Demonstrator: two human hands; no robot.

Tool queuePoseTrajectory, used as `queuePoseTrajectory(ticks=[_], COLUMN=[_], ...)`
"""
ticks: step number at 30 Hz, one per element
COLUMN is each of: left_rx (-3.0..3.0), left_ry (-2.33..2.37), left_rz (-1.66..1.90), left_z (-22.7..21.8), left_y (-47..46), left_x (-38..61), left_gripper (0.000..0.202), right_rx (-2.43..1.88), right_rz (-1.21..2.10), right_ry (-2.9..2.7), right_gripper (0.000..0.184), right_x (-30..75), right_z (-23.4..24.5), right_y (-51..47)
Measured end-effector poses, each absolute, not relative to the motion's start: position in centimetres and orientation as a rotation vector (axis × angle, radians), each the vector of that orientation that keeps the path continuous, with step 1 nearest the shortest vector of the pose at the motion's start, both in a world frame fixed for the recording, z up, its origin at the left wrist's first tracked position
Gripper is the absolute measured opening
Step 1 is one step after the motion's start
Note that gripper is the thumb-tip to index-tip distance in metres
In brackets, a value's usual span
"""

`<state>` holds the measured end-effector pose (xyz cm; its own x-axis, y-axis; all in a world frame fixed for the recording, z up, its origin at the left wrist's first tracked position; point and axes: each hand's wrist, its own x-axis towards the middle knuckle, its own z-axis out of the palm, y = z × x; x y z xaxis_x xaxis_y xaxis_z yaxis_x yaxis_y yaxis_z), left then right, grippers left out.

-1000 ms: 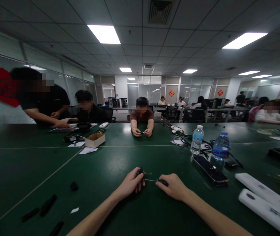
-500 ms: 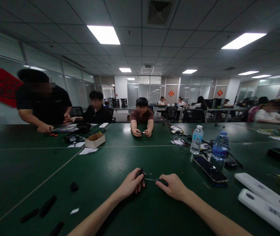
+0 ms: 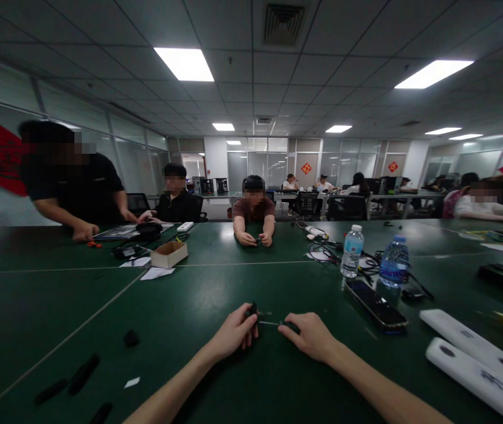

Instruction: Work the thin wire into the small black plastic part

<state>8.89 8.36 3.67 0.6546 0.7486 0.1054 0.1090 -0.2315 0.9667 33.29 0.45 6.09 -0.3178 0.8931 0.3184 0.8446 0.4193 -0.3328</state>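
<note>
My left hand (image 3: 239,327) is closed on a small black part (image 3: 254,308), held upright between thumb and fingers just above the green table (image 3: 207,383). In my right hand (image 3: 308,334) is the dark handle of a screwdriver (image 3: 270,323). Its thin metal shaft points left, and the tip reaches the black part; whether it sits in a screw is too small to tell. Left of my forearm lie a small black block (image 3: 131,337), several black strips such as one long piece (image 3: 83,374), and a white scrap of paper (image 3: 132,383).
To the right are a phone (image 3: 376,305), two water bottles (image 3: 352,251), tangled cables (image 3: 328,247) and two long white devices (image 3: 476,347). An open cardboard box (image 3: 169,255) stands at the left back. Across the table, a person (image 3: 254,215) handles something small; others work at the left.
My hands keep nearly the same pose, screwdriver against the black part. The whole view has shifted slightly. At the left, the standing person has leaned a little further left.
</note>
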Motion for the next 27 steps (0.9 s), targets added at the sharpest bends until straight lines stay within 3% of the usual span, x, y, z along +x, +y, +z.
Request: queuePoseTrajectory(ticks=[27], left_rx=[1.763], left_ry=[0.709], left_rz=[0.683], left_z=[3.56], left_y=[8.29], left_x=[8.91], left_gripper=[0.038], right_rx=[-1.436], right_rz=[0.174], right_ry=[-2.273], right_gripper=[0.039], right_x=[33.47], right_z=[5.96], right_y=[0.64])
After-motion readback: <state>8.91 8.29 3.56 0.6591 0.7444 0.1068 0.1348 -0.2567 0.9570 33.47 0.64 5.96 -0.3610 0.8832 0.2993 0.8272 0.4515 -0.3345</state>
